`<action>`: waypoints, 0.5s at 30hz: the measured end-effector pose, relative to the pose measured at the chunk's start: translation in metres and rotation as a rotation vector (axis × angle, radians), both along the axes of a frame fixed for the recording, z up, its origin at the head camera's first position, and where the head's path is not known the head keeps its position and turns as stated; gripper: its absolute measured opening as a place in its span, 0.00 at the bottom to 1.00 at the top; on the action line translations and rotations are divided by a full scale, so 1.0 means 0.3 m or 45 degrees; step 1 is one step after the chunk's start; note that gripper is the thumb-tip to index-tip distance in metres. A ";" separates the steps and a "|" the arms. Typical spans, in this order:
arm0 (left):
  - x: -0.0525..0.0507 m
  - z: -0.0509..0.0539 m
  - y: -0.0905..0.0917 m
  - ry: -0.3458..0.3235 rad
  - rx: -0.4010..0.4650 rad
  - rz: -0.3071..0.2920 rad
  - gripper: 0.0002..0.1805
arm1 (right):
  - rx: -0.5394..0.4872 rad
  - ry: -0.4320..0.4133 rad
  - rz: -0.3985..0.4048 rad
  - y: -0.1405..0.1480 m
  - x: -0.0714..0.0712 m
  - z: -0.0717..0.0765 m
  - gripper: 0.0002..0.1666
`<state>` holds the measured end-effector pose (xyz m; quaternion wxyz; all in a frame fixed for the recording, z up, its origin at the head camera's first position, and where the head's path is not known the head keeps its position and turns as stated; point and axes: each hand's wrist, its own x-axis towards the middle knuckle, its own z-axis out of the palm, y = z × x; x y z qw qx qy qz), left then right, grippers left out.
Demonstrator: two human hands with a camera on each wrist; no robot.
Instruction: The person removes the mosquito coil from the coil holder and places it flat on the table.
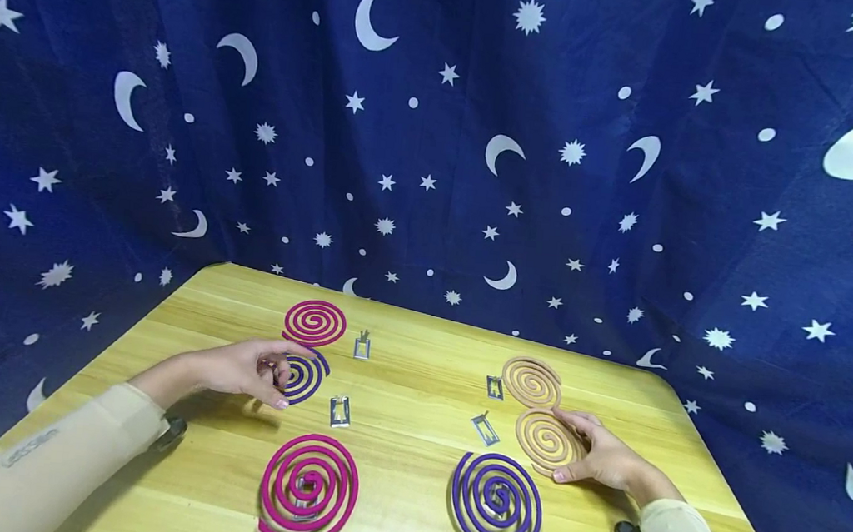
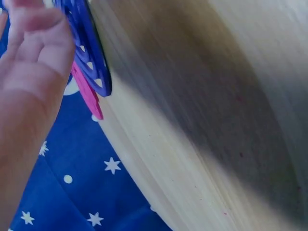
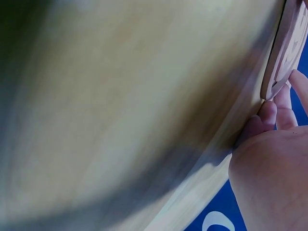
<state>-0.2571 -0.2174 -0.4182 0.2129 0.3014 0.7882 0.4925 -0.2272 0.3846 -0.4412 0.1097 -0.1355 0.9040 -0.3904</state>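
Observation:
In the head view my left hand (image 1: 249, 369) is at a purple mosquito coil (image 1: 305, 377), index finger reaching over it and thumb near its lower left edge, with a gap between them. Part of that coil is hidden behind the fingers. A pink mosquito coil (image 1: 314, 323) lies just beyond it. Over on the right, my right hand (image 1: 603, 455) holds the edge of a tan mosquito coil (image 1: 548, 438), thumb at the near side and fingers at the far side. Another tan coil (image 1: 531, 381) lies against it, farther back.
Near the front, a pink coil (image 1: 313, 447) and a purple coil (image 1: 499, 464) sit over metal stands. Between the side piles lie small metal stands (image 1: 362, 346) (image 1: 339, 423) (image 1: 494, 397) (image 1: 487, 432). A blue star-patterned curtain (image 1: 437, 133) hangs behind the wooden table (image 1: 408, 406).

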 end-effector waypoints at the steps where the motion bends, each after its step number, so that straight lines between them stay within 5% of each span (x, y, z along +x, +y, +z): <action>1: 0.006 0.003 0.003 -0.021 0.003 -0.024 0.43 | 0.000 0.001 0.002 -0.001 0.000 0.001 0.63; 9: 0.053 0.018 0.030 -0.193 0.023 -0.268 0.43 | -0.025 0.013 0.030 0.000 -0.005 0.000 0.64; 15: 0.074 0.019 0.057 -0.297 0.038 -0.373 0.46 | -0.034 0.011 0.035 0.003 -0.003 -0.003 0.64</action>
